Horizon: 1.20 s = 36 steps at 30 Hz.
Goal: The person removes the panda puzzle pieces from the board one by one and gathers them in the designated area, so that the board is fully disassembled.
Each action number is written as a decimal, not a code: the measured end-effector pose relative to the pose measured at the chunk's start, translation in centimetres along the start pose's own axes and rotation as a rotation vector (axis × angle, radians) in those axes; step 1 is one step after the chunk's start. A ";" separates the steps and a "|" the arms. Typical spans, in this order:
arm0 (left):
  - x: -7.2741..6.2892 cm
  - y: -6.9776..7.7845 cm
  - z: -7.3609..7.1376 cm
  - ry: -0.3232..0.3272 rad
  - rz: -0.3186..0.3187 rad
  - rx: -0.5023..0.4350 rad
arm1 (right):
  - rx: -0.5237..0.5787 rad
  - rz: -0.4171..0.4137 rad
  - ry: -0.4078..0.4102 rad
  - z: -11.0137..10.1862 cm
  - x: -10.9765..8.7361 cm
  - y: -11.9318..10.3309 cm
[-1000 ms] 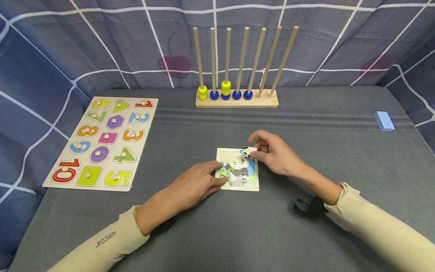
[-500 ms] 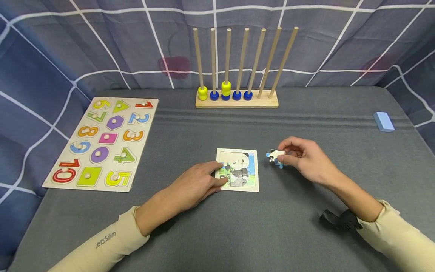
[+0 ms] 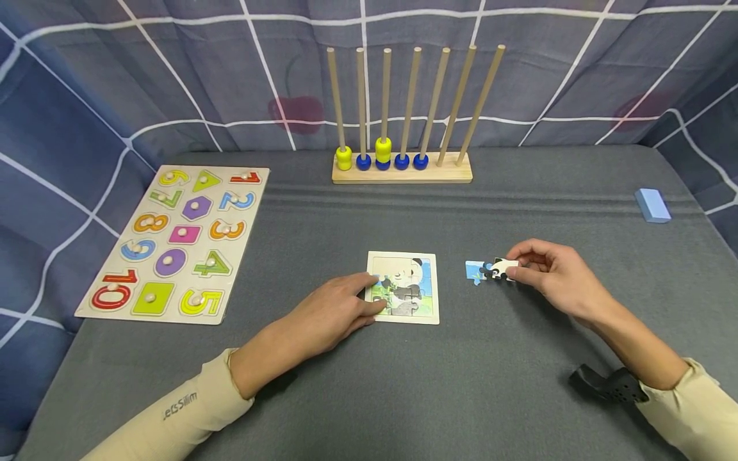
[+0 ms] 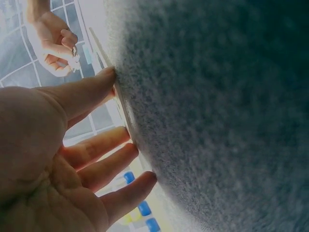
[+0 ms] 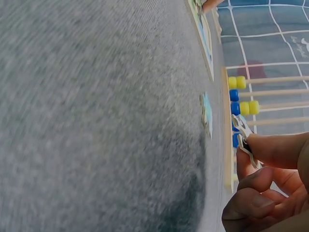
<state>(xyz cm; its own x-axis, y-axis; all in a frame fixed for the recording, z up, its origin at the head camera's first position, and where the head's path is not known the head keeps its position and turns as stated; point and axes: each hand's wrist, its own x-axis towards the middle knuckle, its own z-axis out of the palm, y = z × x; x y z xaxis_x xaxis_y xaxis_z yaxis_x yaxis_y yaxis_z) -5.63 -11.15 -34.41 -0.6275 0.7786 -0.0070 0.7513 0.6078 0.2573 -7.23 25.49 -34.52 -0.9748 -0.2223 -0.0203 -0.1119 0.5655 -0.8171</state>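
In the head view my left hand (image 3: 334,314) rests at the left side of a small panda jigsaw puzzle (image 3: 435,307), thumb and forefinger on its frame. The left wrist view shows these fingers fairly straight along the edge. To the right of the puzzle, my right hand (image 3: 553,278) pinches a white and black puzzle piece (image 3: 503,267) between thumb and forefinger. A blue puzzle piece (image 3: 474,269) lies on the table, partly overlapped by the held one in the head view. The right wrist view shows the held piece (image 5: 244,130) raised above the table.
A wooden peg abacus (image 3: 403,176) with yellow and blue beads stands at the back. On the left lies a number and shape knob board (image 3: 239,272). A light blue block (image 3: 653,205) sits at the far right. A checked curtain (image 3: 548,77) surrounds the back and sides.
My right hand has moved right from over the puzzle's upper right corner, carrying the pinched piece. The blue piece on the table now shows more fully. My left hand has stayed put.
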 end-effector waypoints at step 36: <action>0.1 -0.1 0.2 -0.003 -0.016 -0.018 | -0.289 -0.013 -0.006 0.4 1.1 0.9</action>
<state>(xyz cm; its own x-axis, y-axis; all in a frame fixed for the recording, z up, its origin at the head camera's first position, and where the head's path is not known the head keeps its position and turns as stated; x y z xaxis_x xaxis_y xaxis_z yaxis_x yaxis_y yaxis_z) -5.74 -11.06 -34.64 -0.6386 0.7694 -0.0138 0.7375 0.6171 0.2742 -8.37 25.46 -35.49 -0.9718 -0.2355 -0.0148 -0.1760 0.7650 -0.6195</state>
